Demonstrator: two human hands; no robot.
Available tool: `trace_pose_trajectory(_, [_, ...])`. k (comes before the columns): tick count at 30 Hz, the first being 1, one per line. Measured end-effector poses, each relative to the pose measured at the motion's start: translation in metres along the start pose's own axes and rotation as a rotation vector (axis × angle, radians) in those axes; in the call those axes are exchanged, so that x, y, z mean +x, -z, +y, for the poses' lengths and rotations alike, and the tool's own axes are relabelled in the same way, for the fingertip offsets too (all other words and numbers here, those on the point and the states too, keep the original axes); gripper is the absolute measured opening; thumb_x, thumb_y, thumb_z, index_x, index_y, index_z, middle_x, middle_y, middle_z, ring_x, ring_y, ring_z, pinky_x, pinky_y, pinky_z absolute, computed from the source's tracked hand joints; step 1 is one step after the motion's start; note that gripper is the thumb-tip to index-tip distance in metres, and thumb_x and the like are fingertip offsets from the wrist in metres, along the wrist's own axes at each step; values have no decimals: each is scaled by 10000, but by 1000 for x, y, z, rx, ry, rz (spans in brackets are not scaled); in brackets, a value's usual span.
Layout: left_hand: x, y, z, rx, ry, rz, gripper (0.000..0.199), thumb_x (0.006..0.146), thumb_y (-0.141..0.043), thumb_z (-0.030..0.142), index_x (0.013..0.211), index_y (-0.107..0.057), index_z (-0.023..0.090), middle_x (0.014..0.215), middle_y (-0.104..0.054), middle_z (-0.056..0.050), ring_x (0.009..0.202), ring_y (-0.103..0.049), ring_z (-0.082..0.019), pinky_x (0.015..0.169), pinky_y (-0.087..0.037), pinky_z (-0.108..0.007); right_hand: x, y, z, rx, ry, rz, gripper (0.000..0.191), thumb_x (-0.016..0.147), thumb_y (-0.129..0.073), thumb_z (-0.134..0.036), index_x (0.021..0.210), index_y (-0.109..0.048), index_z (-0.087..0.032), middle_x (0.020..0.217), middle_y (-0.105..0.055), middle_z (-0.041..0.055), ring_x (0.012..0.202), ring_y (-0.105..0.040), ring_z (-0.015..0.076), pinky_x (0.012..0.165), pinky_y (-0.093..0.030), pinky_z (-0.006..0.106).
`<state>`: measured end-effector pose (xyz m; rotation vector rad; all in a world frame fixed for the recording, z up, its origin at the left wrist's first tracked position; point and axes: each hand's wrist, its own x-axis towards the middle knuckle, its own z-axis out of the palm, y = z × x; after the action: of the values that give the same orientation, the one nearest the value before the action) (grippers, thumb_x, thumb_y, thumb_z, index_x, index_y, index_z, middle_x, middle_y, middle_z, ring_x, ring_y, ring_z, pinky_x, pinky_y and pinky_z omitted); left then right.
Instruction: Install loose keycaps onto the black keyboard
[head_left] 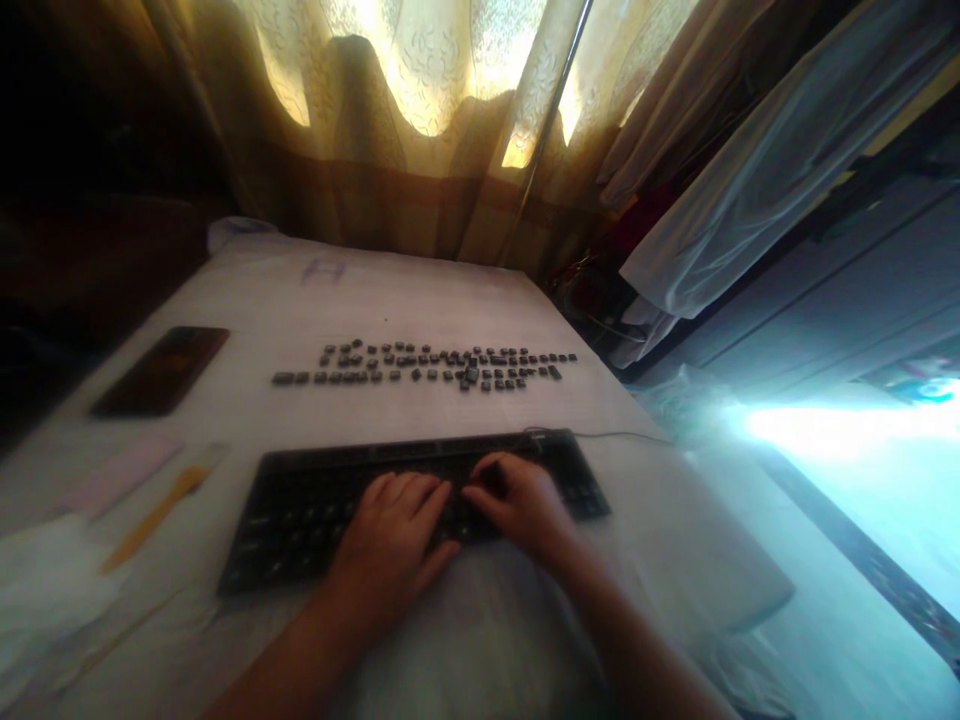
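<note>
A black keyboard (300,510) lies slightly slanted on the white-covered table. My left hand (397,525) rests over its middle, palm down, fingers lying forward and the thumb apart. Just right of it, my right hand (521,500) is curled at the keyboard, thumb and index finger pinching a small dark thing that is too blurred to name. Beyond the keyboard, loose black keycaps (471,374) are spread in uneven rows. The keys under both hands are hidden.
A dark phone (161,372) lies at the left. Nearer are a pink item (120,475), an orange-handled brush (157,515) and white crumpled material (49,590). A thin cable (622,435) runs right. Curtains (420,180) hang behind the table (420,300).
</note>
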<state>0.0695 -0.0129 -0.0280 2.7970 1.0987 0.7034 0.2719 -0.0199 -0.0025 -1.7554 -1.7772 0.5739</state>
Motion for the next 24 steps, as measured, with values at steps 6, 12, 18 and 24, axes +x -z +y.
trace_pose_trajectory(6, [0, -2, 0, -30, 7, 6, 422, 868, -628, 341, 1254, -610, 170, 1165, -684, -116, 1078, -604, -296, 992, -434, -502, 5, 1, 14, -64, 260, -69, 75, 824, -725, -233, 848, -661, -203, 779, -724, 18, 715, -688, 167, 697, -510, 263])
trace_pose_trajectory(12, [2, -3, 1, -57, 37, -8, 423, 852, -656, 351, 1236, -619, 179, 1174, -679, -105, 1098, -595, -290, 1028, -400, -505, 1, -9, 28, -27, 393, 45, 115, 875, -678, -321, 879, -663, -207, 833, -749, 51, 760, -709, 184, 742, -537, 288])
trace_pose_trajectory(18, [1, -4, 3, -39, 46, 4, 404, 875, -628, 371, 1232, -622, 183, 1168, -683, -106, 1095, -597, -284, 1037, -387, -504, -1, -9, 27, 143, 328, 88, 96, 859, -684, -307, 858, -681, -211, 802, -757, 40, 719, -715, 178, 720, -559, 280])
trace_pose_trajectory(24, [0, -4, 2, -55, 61, -18, 441, 848, -670, 368, 1248, -614, 191, 1184, -679, -97, 1104, -596, -286, 1044, -382, -506, -2, -12, 28, 226, 295, 103, 83, 830, -702, -294, 840, -694, -212, 792, -765, 39, 720, -721, 184, 723, -566, 291])
